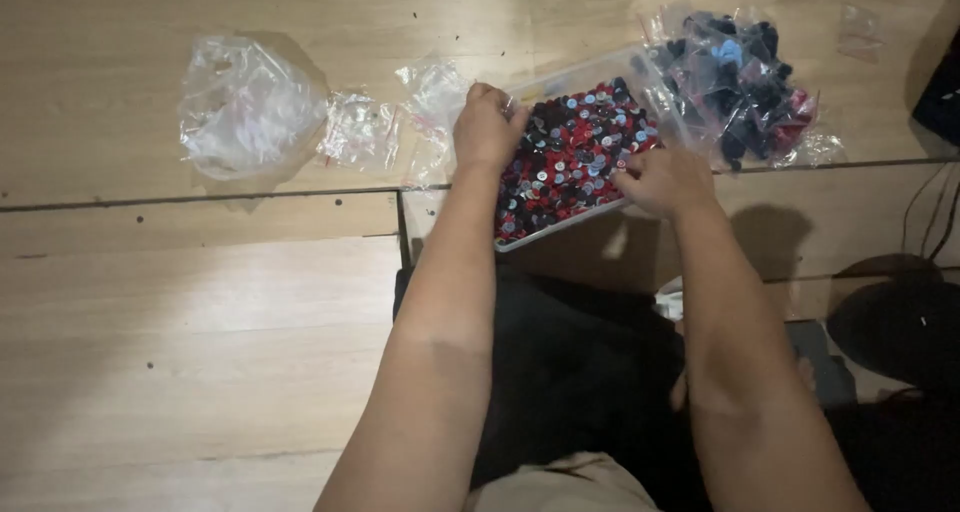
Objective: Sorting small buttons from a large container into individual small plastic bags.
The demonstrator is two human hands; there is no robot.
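A clear plastic tray [556,230] lies on the wooden floor, filled with several small red, black and silver round parts [575,152]. My left hand [487,124] rests at the tray's left edge with its fingers curled down among the parts. My right hand [665,179] sits at the tray's right front corner, fingers bent and pinching at the parts there. What either hand holds is hidden by the fingers.
A clear bag of dark blue and black parts [740,82] lies right of the tray. Crumpled empty clear bags [245,107] and smaller bags [360,130] lie to the left. Dark cloth [575,362] covers my lap; cables [930,212] run at the right.
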